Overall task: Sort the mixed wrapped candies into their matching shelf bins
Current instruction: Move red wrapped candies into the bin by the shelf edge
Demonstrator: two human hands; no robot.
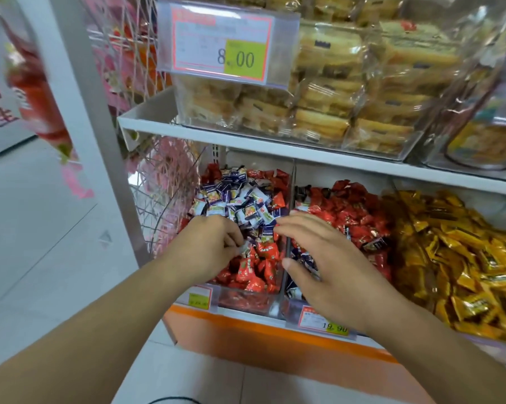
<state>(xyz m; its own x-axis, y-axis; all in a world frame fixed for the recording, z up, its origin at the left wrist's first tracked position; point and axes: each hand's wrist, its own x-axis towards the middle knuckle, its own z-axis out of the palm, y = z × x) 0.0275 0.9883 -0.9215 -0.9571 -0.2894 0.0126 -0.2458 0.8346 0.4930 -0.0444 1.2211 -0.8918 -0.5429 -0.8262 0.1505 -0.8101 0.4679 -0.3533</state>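
Note:
The left clear bin (246, 301) holds purple-and-white wrapped candies (234, 199) piled over red wrapped candies (257, 269). My left hand (208, 246) is inside this bin, fingers curled, pinching a small wrapped candy (243, 248) at its fingertips. My right hand (324, 258) hovers over the divider (286, 252) between the left bin and the middle bin, fingers spread and relaxed, holding nothing I can see. The middle bin has red candies (353, 211) with a few purple ones (304, 260) mixed in near the front. Yellow wrapped candies (461, 258) fill the right bin.
A white shelf (246, 138) above carries clear boxes of packaged pastries (327, 91) and a price tag reading 8.00 (222, 45). Price labels (324, 320) hang on the bin fronts above an orange base (260, 336). A wire rack with pink items (164, 185) stands left.

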